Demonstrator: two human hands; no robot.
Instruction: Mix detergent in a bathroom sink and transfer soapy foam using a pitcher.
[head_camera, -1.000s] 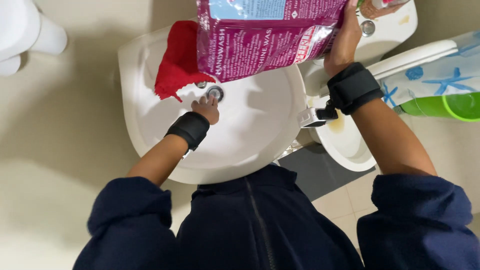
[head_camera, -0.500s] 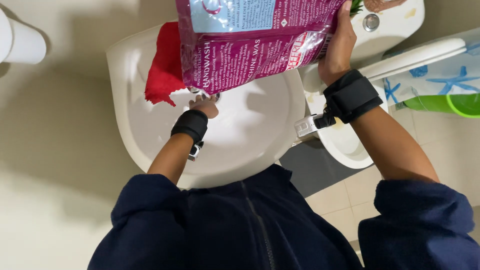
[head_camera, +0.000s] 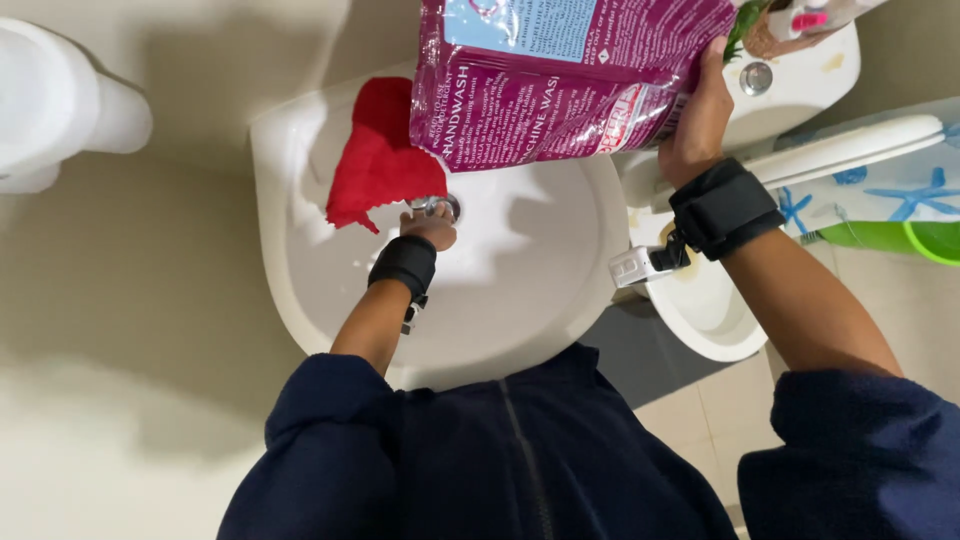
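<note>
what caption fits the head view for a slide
Right hand holds a magenta detergent pouch above the white sink; left hand at the drain, beside a red cloth.

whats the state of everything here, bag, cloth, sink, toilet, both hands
detergent bag: held up over the sink, tilted
right hand: gripping the bag's edge
left hand: down in the basin, at the metal drain
red cloth: draped over the sink's rim into the basin
sink: no standing water visible
toilet: seat and lid up
</note>
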